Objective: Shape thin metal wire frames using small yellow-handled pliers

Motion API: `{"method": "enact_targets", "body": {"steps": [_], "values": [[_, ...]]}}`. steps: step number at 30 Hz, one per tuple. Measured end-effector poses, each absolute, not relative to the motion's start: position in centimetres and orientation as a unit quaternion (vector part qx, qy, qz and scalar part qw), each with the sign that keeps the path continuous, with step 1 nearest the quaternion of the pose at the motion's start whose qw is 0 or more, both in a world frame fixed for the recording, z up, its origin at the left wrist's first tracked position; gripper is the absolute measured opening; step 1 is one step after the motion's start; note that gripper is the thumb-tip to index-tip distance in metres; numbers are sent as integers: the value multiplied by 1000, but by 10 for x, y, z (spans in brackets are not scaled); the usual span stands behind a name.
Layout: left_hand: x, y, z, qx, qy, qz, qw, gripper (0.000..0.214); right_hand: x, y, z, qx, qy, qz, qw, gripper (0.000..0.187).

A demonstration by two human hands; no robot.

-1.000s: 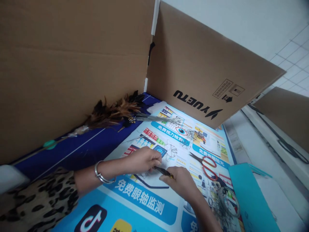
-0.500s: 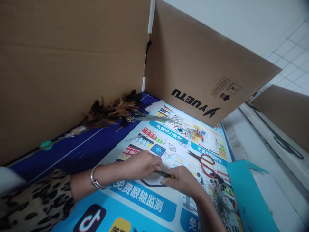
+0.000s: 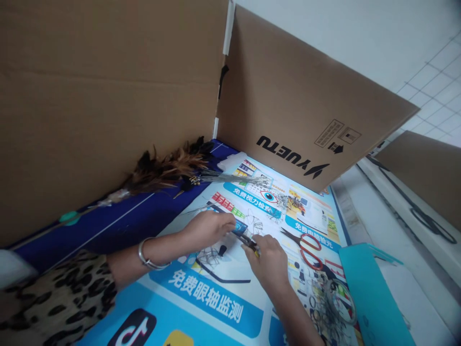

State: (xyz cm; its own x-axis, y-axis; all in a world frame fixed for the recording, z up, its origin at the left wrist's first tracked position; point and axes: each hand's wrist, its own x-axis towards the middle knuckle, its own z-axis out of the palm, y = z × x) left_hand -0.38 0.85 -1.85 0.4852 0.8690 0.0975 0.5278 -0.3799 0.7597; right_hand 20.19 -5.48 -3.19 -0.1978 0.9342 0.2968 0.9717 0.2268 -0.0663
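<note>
My right hand [image 3: 270, 263] is closed round the yellow-marked handles of a pair of dark pliers [image 3: 245, 239]. Their jaws point left, towards the fingertips of my left hand [image 3: 216, 228]. That hand is pinched at the jaw end; whatever lies between its fingers is too small to make out. Thin wire pieces [image 3: 254, 222] lie on the printed poster just beyond the pliers. Red-handled scissors [image 3: 310, 250], partly spread, rest to the right of my right hand. A loose bunch of wire [image 3: 209, 257] shows below my left hand.
Cardboard panels [image 3: 288, 91] stand along the back and left. Brown feathers [image 3: 169, 163] and a bundle of straight wires [image 3: 234, 178] lie at the back. On the right are a roll with tangled wire [image 3: 338, 300] and a turquoise box [image 3: 370, 293].
Both hands have moved up and away from me, bringing the pliers along. More of the pliers now shows, and the wire bunch below my left hand has come into sight.
</note>
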Motion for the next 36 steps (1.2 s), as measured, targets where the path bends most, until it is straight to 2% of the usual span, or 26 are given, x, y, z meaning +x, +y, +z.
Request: {"method": "enact_targets", "body": {"steps": [3, 5, 15, 21, 36], "values": [[-5, 17, -22, 721, 434, 279, 462, 23, 210, -50, -37, -588, -775, -96, 212, 28], [-5, 21, -26, 682, 429, 290, 517, 23, 212, -49, -37, -566, -782, -124, 232, 25], [1, 9, -36, 534, 398, 278, 692, 28, 210, -54, -33, -489, -815, -242, 196, 22], [3, 5, -28, 504, 387, 279, 719, 26, 211, -56, -31, -476, -817, -268, 184, 21], [10, -3, -20, 517, 408, 293, 693, 30, 204, -62, -21, -471, -815, -288, 179, 21]]}}
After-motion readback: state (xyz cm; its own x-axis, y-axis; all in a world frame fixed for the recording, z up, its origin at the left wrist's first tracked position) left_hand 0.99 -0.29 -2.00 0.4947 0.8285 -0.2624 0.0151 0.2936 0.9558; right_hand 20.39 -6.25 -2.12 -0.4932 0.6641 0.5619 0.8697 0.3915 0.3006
